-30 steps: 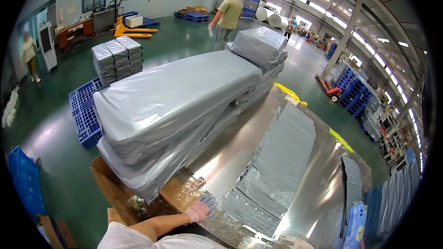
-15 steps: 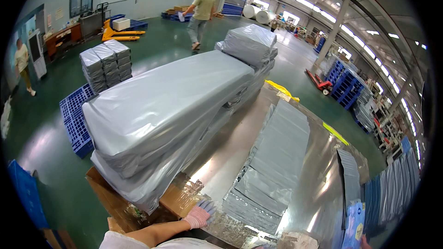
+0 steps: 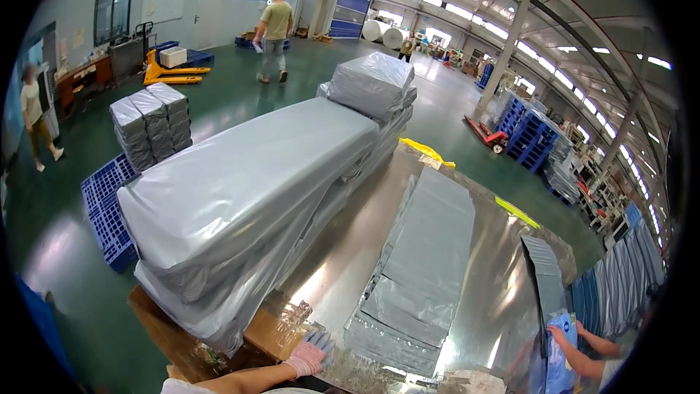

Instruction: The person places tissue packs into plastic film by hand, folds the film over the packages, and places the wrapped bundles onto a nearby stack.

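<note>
My left hand [image 3: 308, 354], in a pink-and-white glove with greyish fingertips, lies at the near edge of a shiny metal table [image 3: 326, 290]. Its fingers are stretched out and it holds nothing. Beside it is a brown cardboard box [image 3: 264, 334], partly under the table edge. To its right lies a long overlapping row of flat grey plastic bags [image 3: 426, 248]. A big heap covered in grey plastic sheeting [image 3: 248, 168] rises to its left. My right hand is not in view.
At the right edge, another person's two hands [image 3: 558, 336] hold a blue printed package [image 3: 560, 366] near more grey bags [image 3: 545, 270]. A blue pallet [image 3: 109, 204], wrapped bundles [image 3: 149, 120], a yellow pallet jack [image 3: 164, 73] and a red one [image 3: 485, 133] stand around. A person [image 3: 275, 29] walks behind.
The whole view has shifted slightly. The other person's hands have come into sight on the blue package. The people at the back have taken steps. My left hand stays by the table edge.
</note>
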Demonstrator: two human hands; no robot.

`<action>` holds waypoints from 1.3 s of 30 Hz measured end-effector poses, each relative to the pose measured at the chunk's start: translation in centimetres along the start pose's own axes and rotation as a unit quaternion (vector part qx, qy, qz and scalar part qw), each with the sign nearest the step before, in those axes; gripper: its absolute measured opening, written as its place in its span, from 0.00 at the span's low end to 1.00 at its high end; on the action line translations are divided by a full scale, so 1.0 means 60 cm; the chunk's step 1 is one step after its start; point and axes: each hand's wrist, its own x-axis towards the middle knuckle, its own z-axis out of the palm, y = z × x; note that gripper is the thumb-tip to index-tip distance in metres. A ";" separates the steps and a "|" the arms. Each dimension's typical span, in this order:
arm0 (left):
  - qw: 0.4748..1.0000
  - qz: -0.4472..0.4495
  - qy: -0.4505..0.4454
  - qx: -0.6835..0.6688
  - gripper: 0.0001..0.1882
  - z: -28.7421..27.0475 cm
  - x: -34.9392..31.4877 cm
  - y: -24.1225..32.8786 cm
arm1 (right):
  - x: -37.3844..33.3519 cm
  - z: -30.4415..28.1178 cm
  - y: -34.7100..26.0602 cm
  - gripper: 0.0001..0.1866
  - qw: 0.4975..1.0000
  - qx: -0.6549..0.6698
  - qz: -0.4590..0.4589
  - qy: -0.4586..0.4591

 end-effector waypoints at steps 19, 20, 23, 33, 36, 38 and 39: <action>0.996 -0.019 -0.015 -0.088 0.29 0.013 -0.015 -0.012 | -0.030 -0.238 -0.202 0.36 0.944 0.131 -0.303 -0.026; 0.996 -0.019 -0.010 -0.089 0.29 0.015 -0.015 -0.011 | -0.029 -0.238 -0.205 0.36 0.942 0.131 -0.308 -0.026; 0.996 -0.018 -0.001 -0.091 0.30 0.020 -0.017 -0.012 | -0.028 -0.237 -0.215 0.35 0.939 0.131 -0.317 -0.027; 0.994 -0.017 0.000 -0.107 0.32 0.040 -0.020 -0.011 | -0.030 -0.232 -0.214 0.32 0.940 0.130 -0.316 -0.027; 0.994 -0.011 0.026 -0.106 0.31 0.042 -0.023 -0.012 | -0.032 -0.229 -0.214 0.31 0.941 0.131 -0.312 -0.029; 0.995 -0.011 -0.002 -0.103 0.31 0.035 -0.020 -0.012 | -0.032 -0.228 -0.211 0.30 0.942 0.132 -0.308 -0.028; 0.995 -0.012 -0.016 -0.102 0.30 0.032 -0.019 -0.012 | -0.031 -0.228 -0.211 0.30 0.942 0.132 -0.306 -0.028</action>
